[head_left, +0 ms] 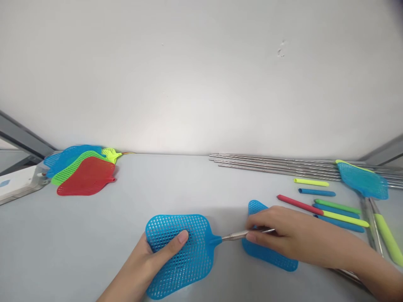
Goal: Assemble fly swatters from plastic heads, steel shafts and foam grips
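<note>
A blue fly swatter head [197, 262] with a mesh of small holes is gripped in my left hand [157, 256], thumb across its face and fingers behind it. Its short neck points right and meets a thin metal rod [233, 236]. My right hand [273, 230] pinches that rod between thumb and fingers, close to the neck. Whether the rod's tip sits inside the neck I cannot tell. Under my right hand lies a second blue swatter head [270, 258], partly covered by the hand.
At the left lie a red swatter head [88, 176], a green one [69, 170], blue and yellow ones, beside a white box [20, 182]. Several metal rods [252, 162] lie along the wall. Coloured handle sleeves [316, 193] and assembled swatters [363, 180] are at the right.
</note>
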A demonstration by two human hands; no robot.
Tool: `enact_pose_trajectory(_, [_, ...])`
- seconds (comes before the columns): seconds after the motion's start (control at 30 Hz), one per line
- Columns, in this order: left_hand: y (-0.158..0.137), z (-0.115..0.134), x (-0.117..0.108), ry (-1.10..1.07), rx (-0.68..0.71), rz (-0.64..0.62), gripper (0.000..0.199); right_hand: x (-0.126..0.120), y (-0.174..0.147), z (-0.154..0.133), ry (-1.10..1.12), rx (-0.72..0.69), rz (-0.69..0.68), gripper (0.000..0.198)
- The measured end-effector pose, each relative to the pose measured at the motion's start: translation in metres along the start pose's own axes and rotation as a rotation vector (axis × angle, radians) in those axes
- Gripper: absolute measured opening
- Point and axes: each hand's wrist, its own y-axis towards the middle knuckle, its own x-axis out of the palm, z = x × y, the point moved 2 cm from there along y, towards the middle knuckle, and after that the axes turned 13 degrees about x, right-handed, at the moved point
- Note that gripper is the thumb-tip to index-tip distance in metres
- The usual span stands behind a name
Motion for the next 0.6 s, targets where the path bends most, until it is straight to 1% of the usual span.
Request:
enact_pose_trajectory(0.13, [0.0014,0.0015,-0.0009,0.005,-0.002,-0.019,0.045,-0.0005,0.0002,0.0001,0.001,0.003,0.006,0.034])
enact_pose_trajectory(0.27, [0.0064,0.0003,-0.0051,0.021,-0.041,-0.095,0.044,-0.0005,0.0005,-0.0003,0.0,0.0,0.005,0.035])
enact_pose_trajectory(0.37, [0.008,0.0001,-0.0063,0.033,-0.04,-0.123,0.043,-0.0002,0.0009,0.0001,-0.003,0.0,0.005,0.035])
enact_pose_trajectory(0.43, [0.0068,0.0005,-0.005,0.033,-0.032,-0.105,0.043,0.0001,0.0011,0.0004,-0.008,-0.002,0.006,0.035])
enact_pose_trajectory(0.53, [0.0032,0.0018,-0.0019,0.03,0.002,-0.033,0.044,0.0001,0.001,0.0007,-0.016,0.0,0.009,0.034])
enact_pose_trajectory(0.6, [0.0011,0.0022,0.0001,0.034,0.009,-0.015,0.044,0.0001,0.0008,0.0007,-0.017,0.005,0.008,0.033])
